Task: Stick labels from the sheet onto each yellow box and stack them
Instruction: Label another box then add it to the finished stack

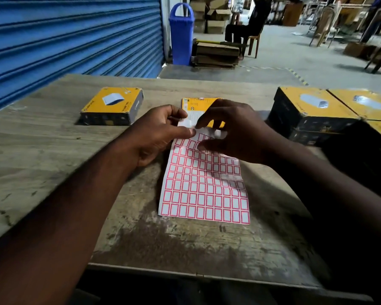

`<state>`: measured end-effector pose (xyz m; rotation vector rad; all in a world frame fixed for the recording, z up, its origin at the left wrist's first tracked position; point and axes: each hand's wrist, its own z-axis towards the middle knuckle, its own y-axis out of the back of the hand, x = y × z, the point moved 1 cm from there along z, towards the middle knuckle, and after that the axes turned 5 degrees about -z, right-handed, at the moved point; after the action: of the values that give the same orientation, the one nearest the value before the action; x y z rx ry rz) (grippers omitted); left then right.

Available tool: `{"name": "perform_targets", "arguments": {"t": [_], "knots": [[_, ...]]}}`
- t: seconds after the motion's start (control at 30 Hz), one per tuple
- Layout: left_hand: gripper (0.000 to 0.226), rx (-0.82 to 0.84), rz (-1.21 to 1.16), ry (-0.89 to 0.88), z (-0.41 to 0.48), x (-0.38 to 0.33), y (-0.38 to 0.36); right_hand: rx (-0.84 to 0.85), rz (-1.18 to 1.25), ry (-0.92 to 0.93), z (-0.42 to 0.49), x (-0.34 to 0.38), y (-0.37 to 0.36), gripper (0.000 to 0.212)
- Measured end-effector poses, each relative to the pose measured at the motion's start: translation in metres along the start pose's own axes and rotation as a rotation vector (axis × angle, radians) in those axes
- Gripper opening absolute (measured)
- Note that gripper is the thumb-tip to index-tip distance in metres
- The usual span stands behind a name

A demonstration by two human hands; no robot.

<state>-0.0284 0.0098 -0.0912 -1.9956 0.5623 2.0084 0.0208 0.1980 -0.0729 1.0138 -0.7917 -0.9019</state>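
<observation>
Position of task item: white paper label sheet (204,186), printed w/ rows of red-bordered rectangles, lies on the worn brown wooden table (53,150) directly in front of me. Near end is flat. Far end is lifted off the surface and curls up.

My left hand (161,133): fingers curled, thumb and forefinger pinching the lifted far-left edge of the label sheet.

My right hand (235,133): fingers bent down over the top rows, thumb tip on the paper, forefinger at the curled edge, close to my left thumb. Area is blurred, so I cannot tell whether it grips a label or only touches the sheet.

Boxes:
- Centre box (196,103), flat yellow cardboard w/ printed text on top, sits just beyond the sheet, approx. half hidden behind both hands.
- Left box (112,105), yellow top w/ white product picture and grey sides, lies flat, well apart from the sheet.
- Right stack (312,111), yellow-topped, dark-sided boxes packed side by side and layered at the table's right edge. Count unclear.

Background: blue corrugated roller shutter (64,40) on the left, blue plastic bin (182,34) beside it.
</observation>
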Motion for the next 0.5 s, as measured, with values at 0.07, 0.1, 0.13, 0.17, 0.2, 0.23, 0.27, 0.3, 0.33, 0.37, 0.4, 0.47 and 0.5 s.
{"name": "perform_targets", "arguments": {"t": [0.07,0.1,0.13,0.17,0.2,0.23,0.27,0.3,0.33,0.37,0.4,0.47,0.5], "knots": [[0.035,-0.019,-0.014,-0.018,0.0018,0.0009,-0.0007,-0.022,0.0,0.011,0.0002,-0.0001,0.0006,0.033],[0.035,-0.023,-0.028,-0.032,0.0028,0.0012,-0.0011,-0.032,0.0,0.014,0.0005,-0.0003,0.0005,0.032],[0.035,-0.026,-0.046,-0.045,0.0036,0.0015,-0.0013,-0.042,-0.001,0.015,0.0007,-0.0005,0.0004,0.031],[0.035,-0.026,-0.06,-0.055,0.0037,0.0011,-0.0019,-0.049,-0.004,0.011,0.0011,-0.0007,-0.0006,0.03],[0.035,-0.028,-0.068,-0.059,0.0039,0.0012,-0.0024,-0.055,-0.004,0.007,0.0013,-0.0011,-0.0009,0.029],[0.036,-0.027,-0.071,-0.062,0.0037,0.0009,-0.0028,-0.056,-0.001,0.003,0.0017,-0.0014,-0.0016,0.028],[0.036,-0.024,-0.071,-0.065,0.0034,0.0008,-0.0035,-0.057,0.002,0.0,0.002,-0.0016,-0.0022,0.028],[0.037,-0.018,-0.071,-0.068,0.0028,0.0004,-0.0037,-0.057,0.004,-0.002,0.0023,-0.0018,-0.0024,0.027],[0.038,-0.011,-0.07,-0.069,0.002,0.0,-0.0039,-0.056,0.004,-0.008,0.0026,-0.0022,-0.003,0.027],[0.039,-0.004,-0.071,-0.071,0.0014,-0.0002,-0.0039,-0.05,0.005,-0.014,0.0027,-0.0024,-0.0031,0.026],[0.039,0.002,-0.071,-0.073,0.0011,-0.0005,-0.0039,-0.041,0.01,-0.021,0.0028,-0.0023,-0.0035,0.026],[0.039,0.014,-0.062,-0.077,0.0008,-0.0007,-0.0044,-0.03,0.016,-0.023,0.0028,-0.0021,-0.0042,0.026],[0.039,0.016,-0.058,-0.076,0.0008,-0.0006,-0.0046,-0.028,0.015,-0.023,0.0028,-0.0019,-0.0048,0.026]]}}
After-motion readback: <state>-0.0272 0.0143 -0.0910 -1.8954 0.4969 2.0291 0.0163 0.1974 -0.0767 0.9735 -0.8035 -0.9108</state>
